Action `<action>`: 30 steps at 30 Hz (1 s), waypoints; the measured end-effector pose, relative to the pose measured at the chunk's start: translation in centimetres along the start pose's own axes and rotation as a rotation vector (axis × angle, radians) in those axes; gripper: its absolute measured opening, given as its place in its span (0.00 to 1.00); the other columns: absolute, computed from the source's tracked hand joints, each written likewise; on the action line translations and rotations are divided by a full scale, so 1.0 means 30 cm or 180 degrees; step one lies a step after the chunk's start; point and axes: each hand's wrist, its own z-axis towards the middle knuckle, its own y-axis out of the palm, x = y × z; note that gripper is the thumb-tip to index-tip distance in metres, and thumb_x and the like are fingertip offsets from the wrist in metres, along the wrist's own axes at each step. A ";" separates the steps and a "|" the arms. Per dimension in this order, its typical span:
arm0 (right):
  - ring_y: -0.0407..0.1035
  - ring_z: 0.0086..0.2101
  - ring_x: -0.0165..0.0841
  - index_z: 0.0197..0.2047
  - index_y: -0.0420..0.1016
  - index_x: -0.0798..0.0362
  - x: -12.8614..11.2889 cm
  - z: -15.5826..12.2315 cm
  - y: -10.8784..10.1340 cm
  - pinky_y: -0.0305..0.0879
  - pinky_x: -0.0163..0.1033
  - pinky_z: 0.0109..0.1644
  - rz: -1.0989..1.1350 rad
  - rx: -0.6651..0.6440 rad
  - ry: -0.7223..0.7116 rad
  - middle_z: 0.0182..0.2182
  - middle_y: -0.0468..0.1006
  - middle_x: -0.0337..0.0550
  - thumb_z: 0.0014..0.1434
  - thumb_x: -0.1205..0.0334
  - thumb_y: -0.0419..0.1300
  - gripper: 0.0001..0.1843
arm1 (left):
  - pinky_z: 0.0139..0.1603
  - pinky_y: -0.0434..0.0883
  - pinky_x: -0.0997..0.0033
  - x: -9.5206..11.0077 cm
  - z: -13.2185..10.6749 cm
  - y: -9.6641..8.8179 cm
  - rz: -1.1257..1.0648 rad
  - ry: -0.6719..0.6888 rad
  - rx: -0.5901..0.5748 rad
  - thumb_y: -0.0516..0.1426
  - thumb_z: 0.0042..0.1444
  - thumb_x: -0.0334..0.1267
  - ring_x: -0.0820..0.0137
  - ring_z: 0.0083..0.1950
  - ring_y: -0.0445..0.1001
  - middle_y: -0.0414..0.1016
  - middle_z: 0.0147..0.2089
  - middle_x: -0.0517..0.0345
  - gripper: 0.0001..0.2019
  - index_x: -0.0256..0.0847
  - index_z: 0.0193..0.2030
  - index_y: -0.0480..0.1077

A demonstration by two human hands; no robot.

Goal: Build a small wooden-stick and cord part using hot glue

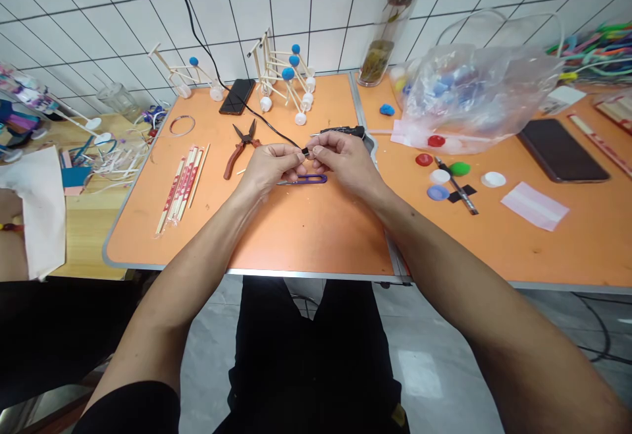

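My left hand (276, 164) and my right hand (345, 157) meet above the orange table (306, 230), thumbs and forefingers pinched. Between the fingertips shows a small black piece (305, 151), held from both sides; its kind is too small to make out. A black cable (202, 42) runs down from the wall side to this spot, and I cannot tell whether it joins the piece. Under the hands lie purple-handled thread snips (313, 178). Behind my right hand is a black-handled tool (350, 131), partly covered. Red-handled pliers (241, 147) rest left of my left hand, jaws apart.
Wrapped chopsticks (182, 184) lie left. Stick models (286, 75) and a phone (237, 96) are at the back, beside a glass bottle (382, 45). On the right are a plastic bag (474, 98), bottle caps (438, 192), a pen (459, 187) and another phone (563, 151).
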 end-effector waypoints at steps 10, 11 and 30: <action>0.77 0.34 0.33 0.41 0.85 0.51 -0.007 0.002 -0.007 0.77 0.40 0.41 -0.0226 -0.0035 -0.0132 0.38 0.87 0.42 0.61 0.58 0.79 0.10 | 0.27 0.69 0.79 0.015 -0.009 0.008 0.0030 -0.0105 0.0040 0.72 0.57 0.29 0.77 0.21 0.74 0.82 0.25 0.57 0.07 0.36 0.30 0.81; 0.77 0.34 0.33 0.41 0.85 0.51 -0.005 0.003 -0.007 0.77 0.40 0.41 -0.0244 -0.0032 -0.0143 0.38 0.87 0.42 0.60 0.58 0.79 0.10 | 0.27 0.69 0.79 0.015 -0.009 0.009 0.0034 -0.0102 0.0032 0.72 0.57 0.28 0.77 0.21 0.74 0.82 0.25 0.57 0.07 0.36 0.30 0.81; 0.72 0.33 0.33 0.37 0.82 0.50 0.016 0.009 -0.003 0.72 0.41 0.39 -0.0458 -0.0089 -0.0230 0.34 0.84 0.40 0.59 0.63 0.71 0.03 | 0.27 0.69 0.79 0.017 -0.020 0.013 0.0251 -0.0040 -0.0048 0.76 0.54 0.32 0.78 0.22 0.72 0.83 0.26 0.56 0.10 0.36 0.30 0.79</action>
